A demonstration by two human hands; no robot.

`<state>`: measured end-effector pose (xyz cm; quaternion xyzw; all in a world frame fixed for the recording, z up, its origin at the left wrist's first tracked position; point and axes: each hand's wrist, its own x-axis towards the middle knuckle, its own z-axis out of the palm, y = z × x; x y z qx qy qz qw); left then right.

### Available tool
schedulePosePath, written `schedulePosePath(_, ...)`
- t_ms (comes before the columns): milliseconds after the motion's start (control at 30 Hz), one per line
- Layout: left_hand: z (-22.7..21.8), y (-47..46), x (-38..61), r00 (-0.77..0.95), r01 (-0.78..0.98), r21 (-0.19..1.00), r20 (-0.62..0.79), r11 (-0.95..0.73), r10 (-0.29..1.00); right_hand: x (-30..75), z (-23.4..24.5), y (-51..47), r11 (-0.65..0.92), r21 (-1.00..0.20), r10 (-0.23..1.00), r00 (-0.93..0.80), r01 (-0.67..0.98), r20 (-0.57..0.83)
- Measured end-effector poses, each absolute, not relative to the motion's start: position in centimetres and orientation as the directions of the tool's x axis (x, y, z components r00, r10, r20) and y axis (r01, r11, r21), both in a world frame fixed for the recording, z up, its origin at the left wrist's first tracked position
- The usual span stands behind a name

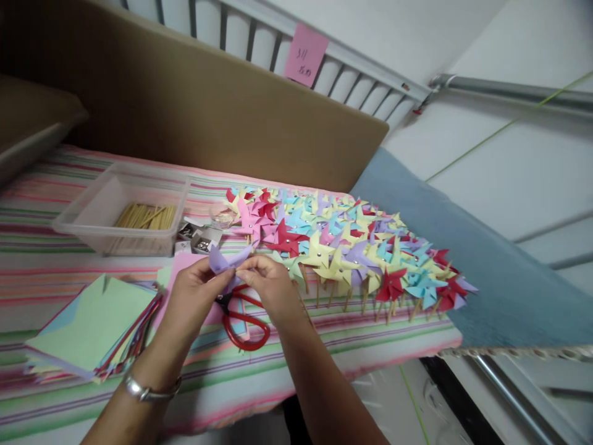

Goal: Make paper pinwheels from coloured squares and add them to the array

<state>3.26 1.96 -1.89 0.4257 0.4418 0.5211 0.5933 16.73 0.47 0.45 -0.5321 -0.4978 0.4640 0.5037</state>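
Observation:
A purple paper pinwheel (pixel 227 259) with folded blades is held up between my two hands over the striped cloth. My left hand (pixel 195 295) pinches it from the left side, thumb toward its centre. The fingertips of my right hand (pixel 269 281) are closed at the pinwheel's middle; whether they also hold a small pin I cannot make out. Red-handled scissors (pixel 248 334) lie just below my hands, on pink paper (pixel 178 266). Left of my left hand sits a stack of cut coloured paper sheets (pixel 99 321), a light green one on top.
Many finished pinwheels on sticks (pixel 343 247) crowd the right side. A clear plastic box (pixel 78 219) holds wooden sticks (pixel 152 216). Beside it are small boxes of metal fasteners (pixel 201 240). A cardboard panel (pixel 208 105) stands behind; a pink note (pixel 306 54) hangs above it.

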Motion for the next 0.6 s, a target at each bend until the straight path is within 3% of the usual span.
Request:
schedulePosePath(167, -2.4, 2.1, 3.1, 0.051, -0.261, 0.950, -0.162, 0.170, 0.985, 16.3, -0.6, 0.8, -0.024, -0.997, 0.995, 0.090, -0.079, -0.031)
schedulePosePath(333, -2.4, 2.2, 3.0, 0.017, -0.281, 0.928, -0.251, 0.245, 0.968, 16.1, -1.4, 1.0, 0.033, -0.997, 0.992, 0.125, -0.066, 0.024)
schedulePosePath(600, -2.5, 2.5, 2.7, 0.046, -0.257, 0.869, -0.426, 0.423, 0.903, 15.7, -1.6, 1.1, -0.060, -0.994, 0.980, 0.182, -0.093, -0.077)
